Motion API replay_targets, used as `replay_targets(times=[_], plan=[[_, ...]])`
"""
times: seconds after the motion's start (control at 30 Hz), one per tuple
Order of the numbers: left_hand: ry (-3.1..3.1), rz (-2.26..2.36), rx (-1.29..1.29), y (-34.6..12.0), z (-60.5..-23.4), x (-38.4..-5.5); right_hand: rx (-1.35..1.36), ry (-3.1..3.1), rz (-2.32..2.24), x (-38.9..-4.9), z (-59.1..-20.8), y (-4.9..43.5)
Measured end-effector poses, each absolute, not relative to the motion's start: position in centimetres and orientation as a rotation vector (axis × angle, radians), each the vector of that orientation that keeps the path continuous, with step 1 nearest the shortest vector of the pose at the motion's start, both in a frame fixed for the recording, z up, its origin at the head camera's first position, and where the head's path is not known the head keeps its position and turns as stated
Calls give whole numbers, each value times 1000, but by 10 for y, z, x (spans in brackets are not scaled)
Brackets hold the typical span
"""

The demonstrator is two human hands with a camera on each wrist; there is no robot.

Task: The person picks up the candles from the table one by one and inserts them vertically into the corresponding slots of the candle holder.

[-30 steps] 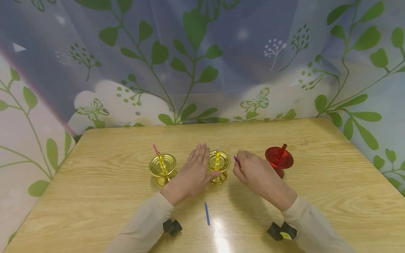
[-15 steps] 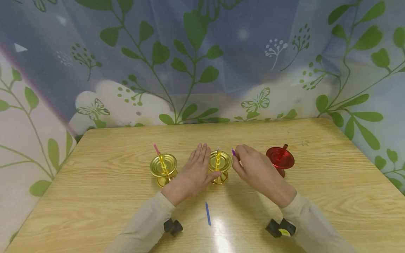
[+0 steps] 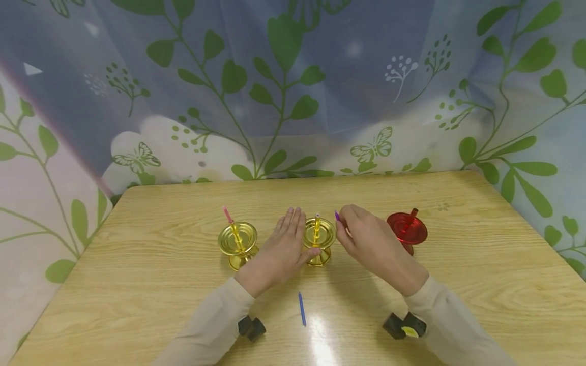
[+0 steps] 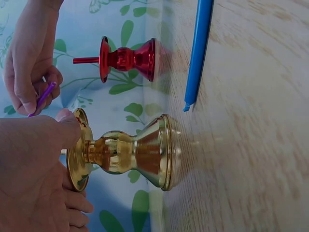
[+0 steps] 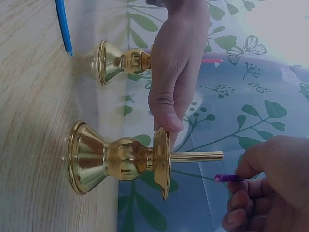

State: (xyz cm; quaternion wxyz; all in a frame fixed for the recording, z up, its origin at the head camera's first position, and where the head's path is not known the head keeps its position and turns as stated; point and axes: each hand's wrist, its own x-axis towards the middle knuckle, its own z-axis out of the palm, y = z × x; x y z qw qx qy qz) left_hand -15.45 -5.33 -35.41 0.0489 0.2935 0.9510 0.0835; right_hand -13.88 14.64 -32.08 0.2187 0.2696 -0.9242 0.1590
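Observation:
My left hand [image 3: 276, 251] lies with straight fingers along the left side of the middle gold candle holder [image 3: 319, 235]. Its thumb touches the rim of the holder's dish [image 5: 164, 162], as the right wrist view shows. The holder's thin upright tube [image 5: 198, 156] has no candle standing in it. To the right of that tube, my right hand [image 3: 371, 241] pinches a slim purple candle [image 5: 227, 178] between thumb and fingers. The candle is apart from the tube, and most of its length is hidden by the fingers in the head view.
A second gold candle holder [image 3: 237, 239] with a pink candle [image 3: 227, 214] stands on the left. On the right is a red candle holder [image 3: 407, 229]. A blue candle [image 3: 302, 309] lies on the wooden table [image 3: 160, 284] in front. A leaf-patterned cloth [image 3: 293, 91] hangs behind.
My right hand has shifted a little left and up with the purple candle, towards the middle holder. The left hand has stayed against that holder.

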Motion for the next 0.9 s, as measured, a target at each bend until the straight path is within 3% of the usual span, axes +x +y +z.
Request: replay_targets(times=[0.9], plan=[[2894, 221, 879, -52, -353, -155, 760, -2507, 545, -145, -309, 140]])
